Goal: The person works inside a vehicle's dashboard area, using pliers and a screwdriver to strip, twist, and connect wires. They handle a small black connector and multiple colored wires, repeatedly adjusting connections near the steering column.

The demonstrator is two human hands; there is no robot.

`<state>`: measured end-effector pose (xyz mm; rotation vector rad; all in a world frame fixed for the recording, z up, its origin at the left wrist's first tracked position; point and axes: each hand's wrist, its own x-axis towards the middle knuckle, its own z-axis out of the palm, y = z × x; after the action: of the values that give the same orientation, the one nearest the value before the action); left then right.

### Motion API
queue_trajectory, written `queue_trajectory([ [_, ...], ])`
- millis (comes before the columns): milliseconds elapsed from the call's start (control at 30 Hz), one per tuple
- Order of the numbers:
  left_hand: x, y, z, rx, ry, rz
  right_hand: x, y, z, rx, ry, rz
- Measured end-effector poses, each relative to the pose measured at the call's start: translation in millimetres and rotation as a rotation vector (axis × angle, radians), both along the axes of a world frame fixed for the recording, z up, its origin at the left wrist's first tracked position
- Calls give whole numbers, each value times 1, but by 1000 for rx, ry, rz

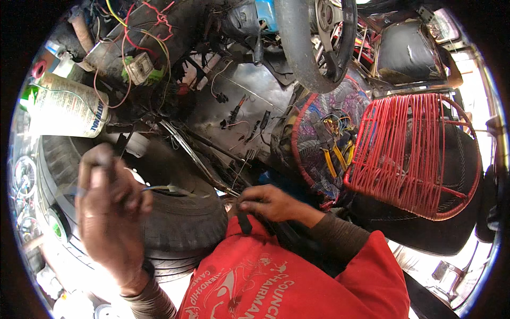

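Observation:
My left hand (109, 212) is raised in front of a large black tire (180, 226), smeared by motion. Its fingers are closed, and a thin blue and yellowish wire (159, 187) stretches from them toward the right. My right hand (272, 202) rests low over my lap with its fingers curled together. Just under its fingertips a short black strip (244, 222) lies against my red shirt (297, 271); what the fingers grip is hidden.
A steering wheel (300, 48) hangs over the far middle. Right of me, a red corded chair frame (409, 154) lies on a dark seat; yellow-handled tools (340, 158) and loose wires sit on a patterned cushion (311, 143). A white container (66, 109) stands far left, below dangling wires (125, 53).

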<state>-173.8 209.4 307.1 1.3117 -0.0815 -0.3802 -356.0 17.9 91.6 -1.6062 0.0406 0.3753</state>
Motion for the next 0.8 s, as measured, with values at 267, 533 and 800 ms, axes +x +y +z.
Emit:
queue_trajectory([
  [267, -11, -10, -3, 345, 84, -520, -53, -137, -15, -1437, -294, -595],
  [533, -5, -11, -33, 394, -51, -573, -100, -168, -45, -1576, 325, -249],
  [800, -1, -8, -39, 570, -365, -508, -80, -163, 8, -517, 488, -633],
])
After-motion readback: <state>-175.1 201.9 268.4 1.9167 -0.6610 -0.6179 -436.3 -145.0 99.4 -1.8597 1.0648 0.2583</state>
